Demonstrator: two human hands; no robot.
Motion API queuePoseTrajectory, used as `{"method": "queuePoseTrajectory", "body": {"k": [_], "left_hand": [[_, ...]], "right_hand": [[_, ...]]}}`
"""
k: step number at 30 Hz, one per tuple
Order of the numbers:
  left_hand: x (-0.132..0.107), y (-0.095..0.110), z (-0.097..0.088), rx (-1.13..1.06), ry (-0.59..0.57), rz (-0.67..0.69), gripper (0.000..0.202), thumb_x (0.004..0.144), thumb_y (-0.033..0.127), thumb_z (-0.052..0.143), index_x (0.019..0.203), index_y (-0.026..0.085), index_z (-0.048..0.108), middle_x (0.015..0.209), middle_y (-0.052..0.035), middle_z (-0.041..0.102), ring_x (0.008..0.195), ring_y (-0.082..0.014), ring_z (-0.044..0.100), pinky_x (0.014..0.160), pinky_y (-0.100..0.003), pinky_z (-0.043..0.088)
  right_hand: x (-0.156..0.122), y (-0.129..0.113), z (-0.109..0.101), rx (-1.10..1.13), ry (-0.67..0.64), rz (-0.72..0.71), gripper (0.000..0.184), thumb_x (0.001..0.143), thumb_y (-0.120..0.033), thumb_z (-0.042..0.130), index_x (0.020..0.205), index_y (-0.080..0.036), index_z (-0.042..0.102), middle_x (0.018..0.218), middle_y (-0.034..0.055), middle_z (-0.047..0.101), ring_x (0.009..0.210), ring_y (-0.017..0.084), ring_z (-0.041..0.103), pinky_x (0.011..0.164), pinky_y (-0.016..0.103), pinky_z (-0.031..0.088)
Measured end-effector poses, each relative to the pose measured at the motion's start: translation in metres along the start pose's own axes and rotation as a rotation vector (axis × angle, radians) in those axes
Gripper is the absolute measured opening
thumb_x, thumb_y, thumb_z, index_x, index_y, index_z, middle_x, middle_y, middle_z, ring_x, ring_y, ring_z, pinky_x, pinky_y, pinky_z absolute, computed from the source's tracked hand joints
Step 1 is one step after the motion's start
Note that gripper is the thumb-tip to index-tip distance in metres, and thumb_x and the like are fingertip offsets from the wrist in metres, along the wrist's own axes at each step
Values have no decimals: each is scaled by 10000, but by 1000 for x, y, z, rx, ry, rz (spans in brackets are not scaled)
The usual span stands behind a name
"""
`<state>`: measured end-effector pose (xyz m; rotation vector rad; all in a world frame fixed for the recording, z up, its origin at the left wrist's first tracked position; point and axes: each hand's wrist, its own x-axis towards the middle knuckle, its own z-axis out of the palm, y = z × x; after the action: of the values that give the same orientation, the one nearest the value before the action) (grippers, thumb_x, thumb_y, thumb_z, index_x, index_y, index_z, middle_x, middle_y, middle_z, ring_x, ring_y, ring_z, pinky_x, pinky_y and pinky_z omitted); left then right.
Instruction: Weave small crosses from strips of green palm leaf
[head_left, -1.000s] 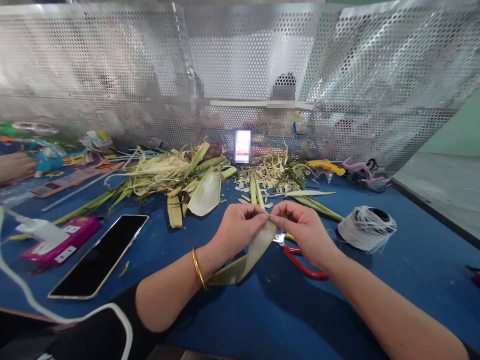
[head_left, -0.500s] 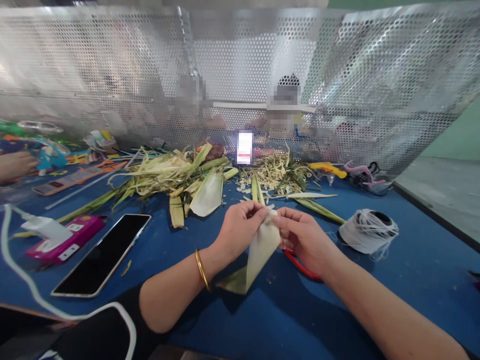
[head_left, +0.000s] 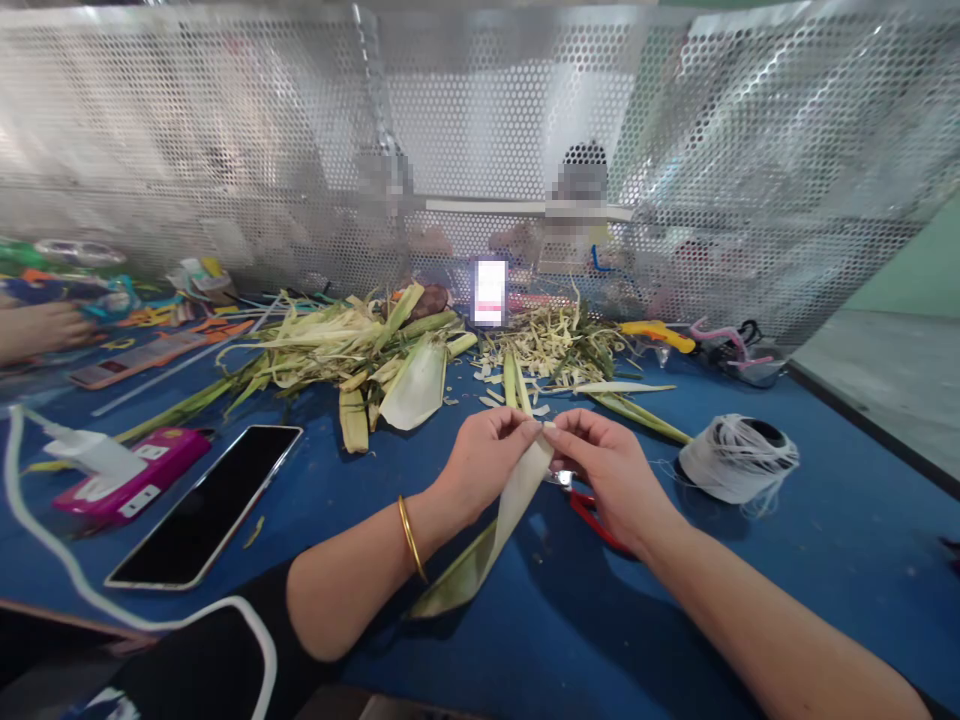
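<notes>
A long pale corn husk point(head_left: 517, 495) hangs from my fingertips, its greener lower end bent to the left above the blue table. With thumb and fingers pinched, my left hand point(head_left: 487, 452) grips the husk's top end. My right hand point(head_left: 600, 465) pinches the same end from the other side, the thumbs nearly meeting. Red-handled scissors point(head_left: 600, 525) lie under my right hand, partly hidden by it. Just beyond the hands are narrow green husk strips point(head_left: 516, 380) and small pale scraps.
A heap of husks point(head_left: 330, 340) and a pile of shreds point(head_left: 562, 345) line the back, before a perforated screen point(head_left: 480, 120). White thread spool point(head_left: 739, 460) stands right. Phone point(head_left: 206, 510), magenta power strip point(head_left: 135, 478) and white cable point(head_left: 67, 580) lie left. Another person's hand point(head_left: 52, 325) is far left.
The husk has turned and opened out, its lower end now reaching further left and down. My hands stay pinched at its top; more of the scissors shows.
</notes>
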<state>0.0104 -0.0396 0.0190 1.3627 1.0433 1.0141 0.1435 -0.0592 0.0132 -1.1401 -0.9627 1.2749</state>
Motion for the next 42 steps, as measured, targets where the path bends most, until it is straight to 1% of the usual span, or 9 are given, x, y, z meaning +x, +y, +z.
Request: {"method": "queuePoseTrajectory", "body": {"k": [3, 10, 15, 17, 20, 27, 31, 37, 42], "left_hand": [[1, 0, 0, -57, 2, -35, 171, 778, 295, 576, 683, 153, 584, 629, 15, 571, 548, -87, 458, 537, -210, 372], [4, 0, -2, -63, 70, 13, 145, 756, 276, 602, 692, 146, 604, 631, 19, 560, 551, -82, 450, 536, -202, 375], [0, 0, 0, -282, -69, -296, 322, 718, 465, 661, 755, 146, 630, 570, 14, 565, 487, -93, 474, 482, -208, 371], [-1, -1, 0, -354, -121, -426, 322, 706, 445, 687, 774, 132, 650, 610, -23, 620, 541, -124, 551, 513, -220, 416], [0, -2, 2, -491, -126, -506, 194, 762, 319, 655, 793, 127, 652, 664, -46, 661, 628, -152, 623, 617, -245, 487], [-1, 3, 9, -371, 92, -303, 240, 840, 228, 567, 614, 163, 521, 480, 24, 544, 415, -82, 493, 471, -198, 417], [0, 1, 10, -317, 100, -255, 223, 851, 219, 541, 637, 156, 532, 519, -4, 589, 458, -99, 537, 485, -206, 420], [4, -13, 9, -253, 128, -160, 192, 810, 281, 598, 671, 155, 558, 531, 20, 566, 460, -86, 500, 485, -204, 389], [5, -17, 11, -284, 130, -161, 212, 784, 318, 613, 663, 153, 554, 567, 15, 570, 481, -79, 481, 489, -204, 375]], "right_hand": [[0, 2, 1, -4, 22, -67, 345, 560, -423, 810, 657, -179, 586, 584, -42, 566, 557, 93, 510, 576, 230, 457], [-3, 5, 6, 35, -105, 12, 357, 585, -431, 796, 676, -164, 578, 617, -39, 579, 577, 90, 529, 584, 225, 469], [-2, 6, 3, -29, 3, -48, 353, 596, -440, 777, 656, -178, 549, 569, -50, 566, 509, 87, 510, 496, 212, 439], [-1, 7, 3, -83, 7, -78, 338, 610, -436, 765, 650, -180, 549, 558, -56, 553, 496, 85, 503, 488, 212, 437], [0, 9, 3, -135, -17, -111, 315, 637, -416, 744, 624, -183, 532, 542, -62, 534, 489, 84, 495, 493, 214, 439], [-3, 12, 2, -287, 23, -222, 261, 740, -396, 650, 635, -202, 511, 530, -44, 556, 501, 117, 541, 519, 245, 461], [-5, 10, 3, -363, 52, -332, 240, 764, -383, 630, 647, -203, 522, 550, -42, 542, 530, 122, 546, 539, 248, 467], [-2, 10, 5, -231, -76, -179, 268, 721, -438, 661, 687, -190, 567, 605, -20, 571, 575, 133, 538, 581, 272, 482], [-5, 10, 6, -329, 57, -312, 244, 753, -381, 642, 624, -205, 532, 561, -37, 515, 556, 124, 493, 565, 258, 450]]}}
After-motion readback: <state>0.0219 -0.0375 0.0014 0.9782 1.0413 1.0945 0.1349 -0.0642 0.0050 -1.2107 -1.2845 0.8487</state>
